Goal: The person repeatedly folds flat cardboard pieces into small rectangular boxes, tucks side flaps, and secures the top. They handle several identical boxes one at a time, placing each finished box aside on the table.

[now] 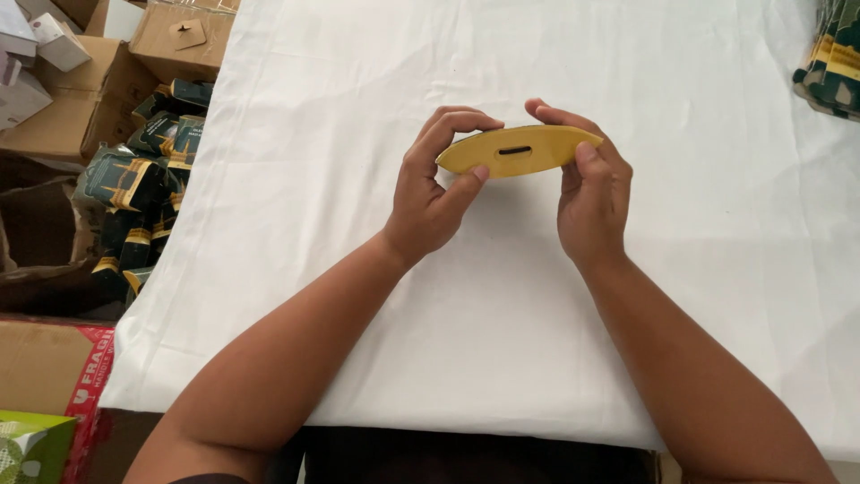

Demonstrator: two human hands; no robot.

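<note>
So both hands are up over the middle of the desk (502, 54), which has a white cloth spread across it. Between them is a flat yellow card piece (518, 150), kind of a long oval with pointed ends and a small dark slot in the centre. The left hand (432, 193) has its grip closed on the left end, thumb underneath and fingers curled over the top edge. The right hand (591, 193) is clamped on the right end the same way, thumb pressed on the front face. The piece is held off the cloth, tilted a little, not touching anything but the fingers.

As far as progress goes, my read is that it's early or mid-handling on this one piece: it looks flat and unfolded, nothing is slotted into it, and no finished item sits on the cloth near the hands.

Off the left edge of the desk there's a heap of dark green and gold packets (148, 179) lying among brown cardboard boxes (179, 40). Another small stack of green packets (831, 58) sits at the far right corner of the desk, well away from the hands. Can't tell what's inside any of them.
</note>
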